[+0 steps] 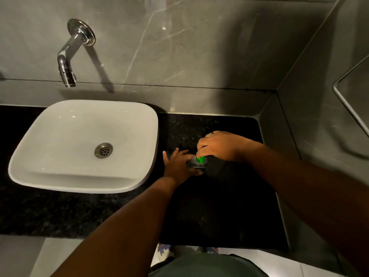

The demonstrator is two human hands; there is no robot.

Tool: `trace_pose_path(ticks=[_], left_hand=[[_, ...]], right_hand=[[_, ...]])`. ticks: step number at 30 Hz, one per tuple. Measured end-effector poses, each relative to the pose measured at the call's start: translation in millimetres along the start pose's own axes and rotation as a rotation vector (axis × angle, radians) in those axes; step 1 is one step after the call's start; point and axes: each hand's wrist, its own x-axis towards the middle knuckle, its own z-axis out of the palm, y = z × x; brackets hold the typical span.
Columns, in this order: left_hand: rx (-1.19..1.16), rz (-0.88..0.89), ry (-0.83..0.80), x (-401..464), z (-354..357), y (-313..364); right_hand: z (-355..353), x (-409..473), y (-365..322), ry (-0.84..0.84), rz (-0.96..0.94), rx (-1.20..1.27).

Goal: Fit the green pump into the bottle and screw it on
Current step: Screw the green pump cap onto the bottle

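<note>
- Head view, only one: the bottle (pixel 196 164) stood on the black speckled stone counter (pixel 199 124), just right of the basin, between both hands.
- The bottle looked clear or greyish plastic with a rounded shoulder; its lower body was lost in shadow against the dark counter, so the shape below could not be told.
- The green pump (pixel 200 159) sat at the bottle's top, glossy bright green plastic; only a small patch showed under the right hand.
- The right hand (pixel 218 145) came from above and the right, fingers curled down and closed around the green pump; a ring showed on one finger.
- The left hand (pixel 178 163) lay against the bottle's left side, fingers partly spread; how firmly it gripped could not be told, thumb side hidden by the bottle.
- Both forearms were bare and crossed the lower frame, covering much of the counter's front.
- White ceramic basin (pixel 83 144), rounded square, smooth and glossy, sat on top of the counter at left; round metal drain (pixel 103 150) with small holes in its middle.
- Chrome tap (pixel 68 56) stuck out of the wall above the basin, spout bent downward, polished.
- Grey marble-look wall tiles (pixel 179 47) with pale veins behind; the right wall had the same tile.
- Thin metal-edged frame (pixel 351 96) at far right, partly cut off.
- Pale floor tiles and dark clothing showed at bottom edge.
</note>
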Motion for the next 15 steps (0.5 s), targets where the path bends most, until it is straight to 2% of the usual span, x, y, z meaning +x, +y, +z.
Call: trace_pose_path(ticks=[8, 15], left_hand=[[0.001, 0.003, -0.020, -4, -1, 6], [-0.024, 0.007, -0.015, -7, -4, 11]], right_hand=[[-7, -1, -2, -0.031, -0.019, -0.037], [-3, 0, -2, 0.015, -0.063, -0.121]])
